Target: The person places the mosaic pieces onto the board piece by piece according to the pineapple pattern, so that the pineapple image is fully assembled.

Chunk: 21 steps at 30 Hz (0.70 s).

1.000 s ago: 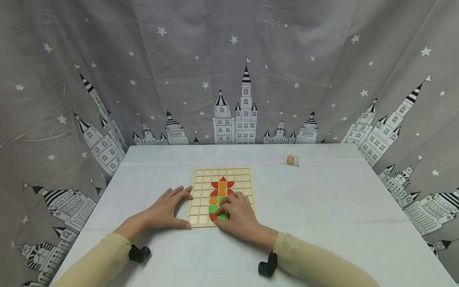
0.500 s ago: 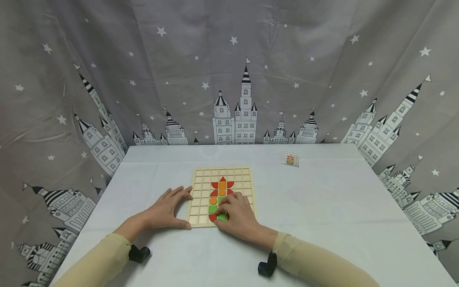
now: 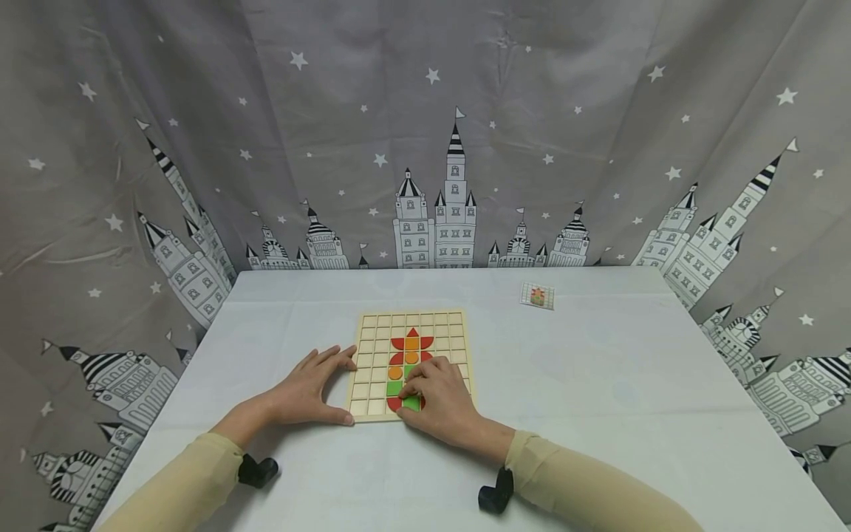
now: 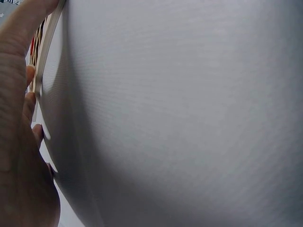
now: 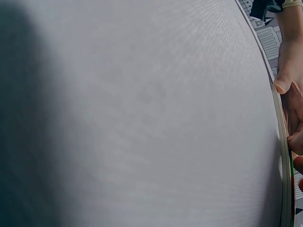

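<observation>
In the head view a wooden grid board (image 3: 364, 406) lies on the white table. Coloured tiles form a figure on it: a red triangle (image 3: 413, 332), orange pieces such as a round one (image 3: 395, 373), green squares such as one (image 3: 395, 388) and red rounded pieces. My left hand (image 3: 302, 391) rests at the board's left edge with fingers spread and its thumb at the near left corner. My right hand (image 3: 444, 403) is over the figure's lower part, thumb and forefinger curled around a green square tile (image 3: 412, 402) in the bottom row. This hand hides several tiles.
A small picture card (image 3: 538, 295) showing a similar coloured figure lies at the table's back right. A grey curtain (image 3: 425, 148) with printed castles and stars hangs behind the table. Both wrist views mostly show white tablecloth (image 4: 180, 104), with the board's edge (image 5: 283, 161) at one side.
</observation>
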Motion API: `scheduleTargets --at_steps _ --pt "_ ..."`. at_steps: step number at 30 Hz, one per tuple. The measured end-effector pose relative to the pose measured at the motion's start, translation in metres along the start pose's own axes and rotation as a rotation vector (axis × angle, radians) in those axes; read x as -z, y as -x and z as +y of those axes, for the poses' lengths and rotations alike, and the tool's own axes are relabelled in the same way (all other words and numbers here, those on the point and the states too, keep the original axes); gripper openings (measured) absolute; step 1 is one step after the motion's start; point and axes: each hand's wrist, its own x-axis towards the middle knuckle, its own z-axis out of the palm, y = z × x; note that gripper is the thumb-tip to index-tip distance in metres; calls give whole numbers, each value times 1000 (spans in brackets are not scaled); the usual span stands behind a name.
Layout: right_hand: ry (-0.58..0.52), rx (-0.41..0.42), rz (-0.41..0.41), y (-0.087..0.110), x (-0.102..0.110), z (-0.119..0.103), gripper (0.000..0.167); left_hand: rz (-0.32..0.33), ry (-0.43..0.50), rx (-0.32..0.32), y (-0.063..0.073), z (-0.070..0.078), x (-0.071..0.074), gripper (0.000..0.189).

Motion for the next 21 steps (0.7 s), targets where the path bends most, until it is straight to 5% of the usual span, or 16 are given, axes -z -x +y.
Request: scheduleTargets --at_steps 21 --pt "-4 -16 6 -1 0 -3 10 10 2 -8 0 1 0 86"
